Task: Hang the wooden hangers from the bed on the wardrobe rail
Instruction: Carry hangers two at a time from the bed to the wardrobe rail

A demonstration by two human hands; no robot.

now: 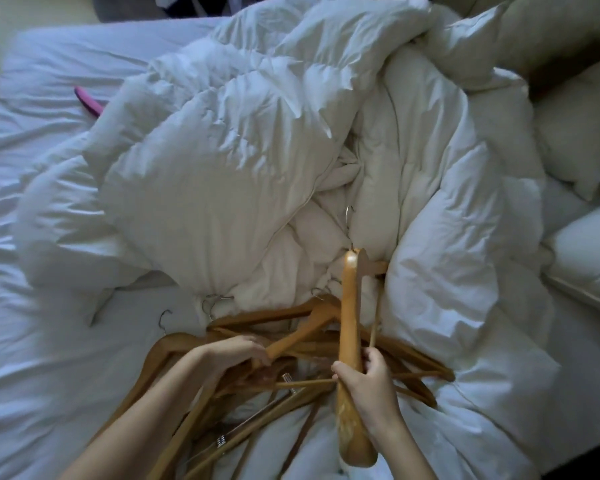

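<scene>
Clearly the job is at its start. The right hand [368,386] has its fingers and thumb wrapped round a raised hanger [349,323], seen edge-on, its metal hook pointing away toward the duvet [222,150]. A thin crossbar of that hanger, or of one held with it, runs just beside the fingers; I cannot tell which. The left hand [236,355] curls its fingers round the end of a second hanger [302,332], which lies across the pile [194,403].

That pile holds many more wooden hangers, tangled over one another on the near side of the bed, arms and crossbars crossing, several hooks poking out toward the duvet and a few metal clips showing low in the heap. I cannot count them, since they overlap.

The wardrobe rail is not in view, so nothing shows any hanger hung yet. By my reading, what remains is nearly everything: gather the hangers, carry them over and hook each on the rail.

Elsewhere, pillows [589,258] sit at the right, and a pink object [88,100] pokes out from under the duvet at the far left.

No brand, label or writing can be read anywhere.
</scene>
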